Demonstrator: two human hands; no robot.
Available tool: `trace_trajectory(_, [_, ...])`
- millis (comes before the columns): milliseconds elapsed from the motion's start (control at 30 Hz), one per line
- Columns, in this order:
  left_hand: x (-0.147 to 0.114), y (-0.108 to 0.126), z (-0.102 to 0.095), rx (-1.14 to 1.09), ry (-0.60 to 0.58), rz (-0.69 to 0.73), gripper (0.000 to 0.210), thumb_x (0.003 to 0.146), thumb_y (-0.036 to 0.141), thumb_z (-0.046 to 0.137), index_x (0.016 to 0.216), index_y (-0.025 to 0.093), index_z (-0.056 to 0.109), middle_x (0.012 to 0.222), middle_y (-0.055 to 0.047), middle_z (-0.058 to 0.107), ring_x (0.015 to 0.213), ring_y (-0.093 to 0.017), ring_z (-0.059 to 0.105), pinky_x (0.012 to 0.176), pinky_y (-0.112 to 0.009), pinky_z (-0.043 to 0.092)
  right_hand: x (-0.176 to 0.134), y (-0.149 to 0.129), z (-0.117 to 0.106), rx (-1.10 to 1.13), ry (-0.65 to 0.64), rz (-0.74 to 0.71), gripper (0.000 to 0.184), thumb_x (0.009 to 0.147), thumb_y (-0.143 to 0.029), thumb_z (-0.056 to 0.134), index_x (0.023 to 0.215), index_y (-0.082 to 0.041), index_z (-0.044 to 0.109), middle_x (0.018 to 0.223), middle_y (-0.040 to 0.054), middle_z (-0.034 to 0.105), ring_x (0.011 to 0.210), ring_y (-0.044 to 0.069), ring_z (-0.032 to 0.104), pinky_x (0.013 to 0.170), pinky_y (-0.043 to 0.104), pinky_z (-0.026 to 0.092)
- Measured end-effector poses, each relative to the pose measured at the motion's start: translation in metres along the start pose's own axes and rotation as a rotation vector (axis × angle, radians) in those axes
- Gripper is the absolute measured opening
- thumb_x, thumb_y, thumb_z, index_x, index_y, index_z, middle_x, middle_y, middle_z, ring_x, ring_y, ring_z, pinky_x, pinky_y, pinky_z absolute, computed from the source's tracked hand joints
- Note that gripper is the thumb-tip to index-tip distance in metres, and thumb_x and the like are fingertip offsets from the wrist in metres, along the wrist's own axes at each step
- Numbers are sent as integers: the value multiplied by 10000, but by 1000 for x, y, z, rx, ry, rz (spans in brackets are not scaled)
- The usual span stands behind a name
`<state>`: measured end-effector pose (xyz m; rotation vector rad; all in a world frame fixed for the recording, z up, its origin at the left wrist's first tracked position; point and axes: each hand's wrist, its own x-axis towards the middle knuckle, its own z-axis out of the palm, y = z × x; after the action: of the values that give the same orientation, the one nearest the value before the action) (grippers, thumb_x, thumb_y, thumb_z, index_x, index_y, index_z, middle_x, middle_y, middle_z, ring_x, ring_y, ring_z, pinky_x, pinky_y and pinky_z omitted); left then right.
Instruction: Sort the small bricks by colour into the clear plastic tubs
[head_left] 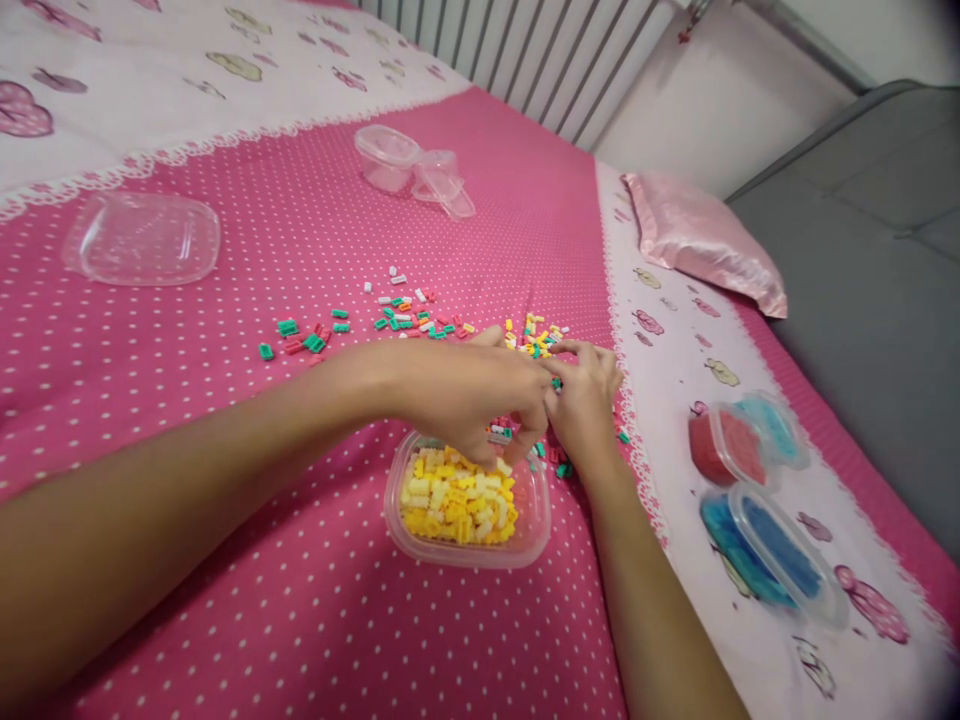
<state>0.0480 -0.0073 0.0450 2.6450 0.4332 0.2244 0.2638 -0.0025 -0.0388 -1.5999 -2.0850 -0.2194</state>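
Note:
My left hand (480,395) reaches over the far edge of a clear plastic container (536,535) holding yellow and cream toy bricks (457,500). Its thumb and index finger point down with a gap between them, and loose bricks show behind. My right hand (589,405) lies against the left fingertips, over a pile of small mixed bricks (536,335). The right fingers are curled, and their tips are partly hidden. A small green brick (556,383) shows beside the right thumb. More red, green and white bricks (405,315) lie scattered beyond my left wrist.
A clear lid (146,240) lies at the left. Clear containers (386,160) stand farther back. On the right are containers with red (724,445) and blue (772,550) contents. A pink pillow (701,240) rests near the grey headboard (870,220). Polka-dot bedding (300,600) lies beneath everything.

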Motion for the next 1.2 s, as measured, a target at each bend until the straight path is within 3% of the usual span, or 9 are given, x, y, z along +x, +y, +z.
trace_trajectory(200, [0, 1, 5, 66, 37, 15, 165, 824, 231, 715, 669, 277, 750, 836, 27, 725, 786, -155, 610, 895, -354, 324, 1, -1, 3, 6, -2, -2, 161, 898, -240, 582, 882, -243, 742, 1139, 106, 625, 1108, 315, 447, 927, 480, 341])
trace_trajectory(367, [-1, 1, 0, 102, -45, -9, 113, 808, 240, 730, 765, 329, 785, 882, 25, 742, 824, -170, 613, 878, -336, 323, 5, 4, -1, 84, 15, 57, 131, 879, -297, 612, 901, -229, 722, 1103, 107, 628, 1101, 323, 478, 944, 500, 347])
trace_trajectory(533, [-9, -8, -16, 44, -6, -15, 101, 821, 269, 702, 813, 330, 783, 881, 18, 735, 808, -170, 620, 829, -323, 374, 7, -14, -52, 370, -57, 9, 88, 868, -290, 651, 867, -223, 708, 967, 58, 654, 987, 254, 587, 931, 437, 414])
trace_trajectory(633, [-17, -28, -28, 0, 157, -83, 136, 843, 273, 640, 873, 258, 771, 890, -13, 724, 798, -173, 620, 757, -305, 414, 0, -42, -88, 387, -255, -111, 58, 883, -257, 661, 868, -248, 716, 936, 32, 648, 936, 228, 596, 862, 392, 427])
trace_trajectory(700, [-21, -45, -30, 47, 306, -172, 172, 853, 277, 604, 876, 211, 761, 844, -34, 709, 766, -169, 610, 719, -295, 413, -8, -63, -100, 351, -312, -178, 49, 874, -232, 686, 858, -263, 721, 913, 22, 635, 938, 229, 579, 852, 389, 403])
trace_trajectory(800, [-22, -66, -22, 155, 423, -298, 184, 838, 250, 597, 889, 176, 758, 836, -48, 704, 730, -153, 596, 703, -278, 393, -21, -85, -95, 263, -315, -250, 89, 821, -170, 742, 820, -255, 717, 879, 11, 615, 925, 232, 552, 871, 409, 349])
trace_trajectory(967, [-18, -80, -6, 245, 363, -347, 160, 831, 205, 607, 895, 184, 752, 842, -43, 716, 744, -151, 598, 691, -264, 364, -30, -96, -76, 193, -365, -293, 150, 753, -113, 791, 763, -219, 686, 845, 5, 606, 912, 232, 546, 894, 424, 318])
trace_trajectory(1100, [-16, -82, -1, 276, 352, -350, 179, 873, 170, 567, 897, 190, 743, 876, -44, 715, 815, -170, 609, 736, -286, 354, -24, -88, -90, 220, -389, -265, 108, 796, -195, 791, 843, -265, 724, 851, -6, 620, 895, 221, 557, 887, 412, 327])
trace_trajectory(1200, [-13, -82, 4, 310, 349, -360, 239, 924, 147, 500, 928, 192, 734, 952, -64, 707, 923, -204, 604, 801, -321, 349, -14, -65, -106, 281, -409, -223, 42, 905, -275, 682, 916, -283, 722, 879, -1, 663, 882, 212, 586, 832, 375, 376])
